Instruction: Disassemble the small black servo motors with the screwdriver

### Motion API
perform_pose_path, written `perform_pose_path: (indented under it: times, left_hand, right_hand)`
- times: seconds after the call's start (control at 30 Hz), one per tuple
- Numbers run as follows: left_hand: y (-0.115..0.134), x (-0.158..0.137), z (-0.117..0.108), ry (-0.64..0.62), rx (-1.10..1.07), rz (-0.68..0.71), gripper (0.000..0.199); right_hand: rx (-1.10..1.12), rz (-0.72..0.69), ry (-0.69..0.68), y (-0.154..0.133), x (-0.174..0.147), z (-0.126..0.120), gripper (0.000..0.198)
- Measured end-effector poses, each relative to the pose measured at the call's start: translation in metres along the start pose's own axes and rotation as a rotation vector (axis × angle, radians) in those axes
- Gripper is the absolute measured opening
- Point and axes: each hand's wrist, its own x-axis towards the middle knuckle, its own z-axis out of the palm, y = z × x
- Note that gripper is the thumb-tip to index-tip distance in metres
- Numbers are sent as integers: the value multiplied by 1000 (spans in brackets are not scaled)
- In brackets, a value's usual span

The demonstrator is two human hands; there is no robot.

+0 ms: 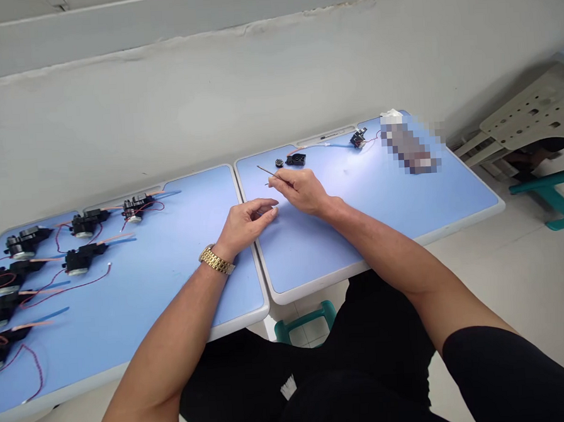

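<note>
Plainly, two blue-topped tables (pixel 404 198) are set side by side. The left hand (pixel 247 224) is held with thumb and loosely curved fingers parted, nothing seen in its grasp; the right hand (pixel 302 188) is closed. Black wired units (pixel 80 262) are spread over the left table (pixel 179 241). Beyond the right hand, a black housing (pixel 298 160) is laid just beside a smaller round part (pixel 279 164). Lastly, a thin tool (pixel 266 172) is pinched between right thumb and fingers, its tip near the round part.

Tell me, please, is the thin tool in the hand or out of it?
In: the right hand grips the thin tool, its shaft sticking out past the grip.
</note>
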Motion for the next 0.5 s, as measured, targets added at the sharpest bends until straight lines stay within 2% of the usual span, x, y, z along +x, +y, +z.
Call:
perform_pose_path:
  times: [0.23, 0.33, 0.5]
  left_hand:
    - [-6, -2, 8, 6, -26, 7, 38]
    - [-12, -1, 13, -1, -63, 7, 31]
    - [-20, 0, 16, -24, -171, -8, 30]
  right_hand:
    - [10, -23, 21, -1, -7, 2, 49]
    - [-41, -1, 56, -2, -11, 0, 47]
    - [-128, 31, 54, -1, -13, -2, 49]
